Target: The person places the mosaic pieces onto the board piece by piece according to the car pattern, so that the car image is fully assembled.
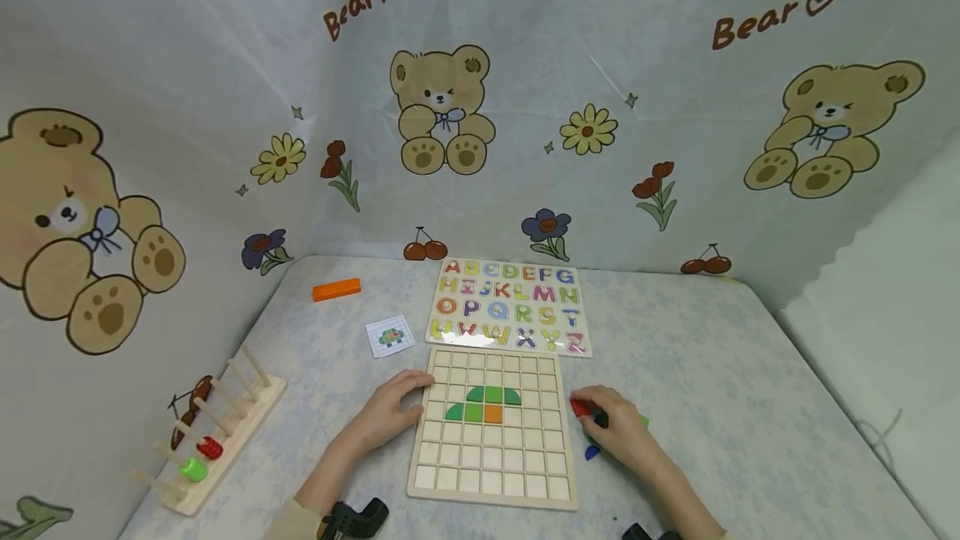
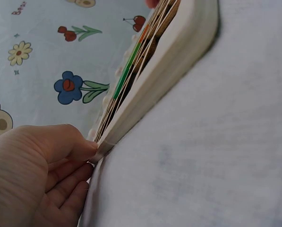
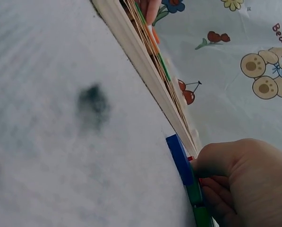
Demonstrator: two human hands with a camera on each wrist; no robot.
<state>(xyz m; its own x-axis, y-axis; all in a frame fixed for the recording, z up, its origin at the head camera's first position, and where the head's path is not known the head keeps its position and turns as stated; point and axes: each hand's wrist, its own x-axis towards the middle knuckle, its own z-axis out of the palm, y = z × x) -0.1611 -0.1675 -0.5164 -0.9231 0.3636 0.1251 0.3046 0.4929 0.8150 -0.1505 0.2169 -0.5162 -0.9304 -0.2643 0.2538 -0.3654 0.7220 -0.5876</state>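
The left hand (image 1: 390,417) rests spread against the square wooden grid board's (image 1: 491,486) left edge, while the right hand (image 1: 618,432) just off its right edge pinches a red tile (image 1: 579,407); only the right wrist view shows the blue strip (image 3: 179,158) lying on the counter (image 1: 720,390) beside it.

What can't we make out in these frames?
- Pieces under the right hand: head view, the hand covers most of them.
- Card picture: head view, too small.
- Grid board top: both wrist views, seen edge-on.
- Left hand fingertips: left wrist view, tucked behind the board's corner.
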